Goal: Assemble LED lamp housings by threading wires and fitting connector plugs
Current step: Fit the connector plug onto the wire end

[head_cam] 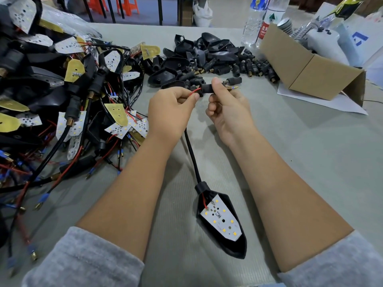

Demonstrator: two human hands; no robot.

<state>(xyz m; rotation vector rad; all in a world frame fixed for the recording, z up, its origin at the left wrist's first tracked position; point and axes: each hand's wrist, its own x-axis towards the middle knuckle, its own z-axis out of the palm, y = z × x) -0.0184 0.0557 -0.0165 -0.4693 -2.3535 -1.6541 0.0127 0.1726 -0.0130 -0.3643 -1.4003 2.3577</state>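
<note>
The housing [222,224] lies on the table [300,162] between the two forearms, nearer the person than both hands, open side up with its white LED board [222,217] showing. A black cable [191,154] runs from its narrow end up toward the hands and passes under the left hand [172,112]. That hand pinches a red wire [195,91] between thumb and forefinger, just left of the plug [207,89]. The right hand [226,108] grips the plug, thumb on top and fingers curled beneath; the red wire enters the plug's left end, and a brass threaded tip with a blue-sleeved terminal [233,88] sticks out past the thumb to the right. The two hands are close together, held above the table. Beyond the hands lies a heap of empty black housings and plugs [209,56]. Left of the left hand spreads a tangled pile of wired boards and cables [72,100]. Beyond and right of the right hand stands a cardboard box [306,69], with water bottles [261,19] farther off.
</note>
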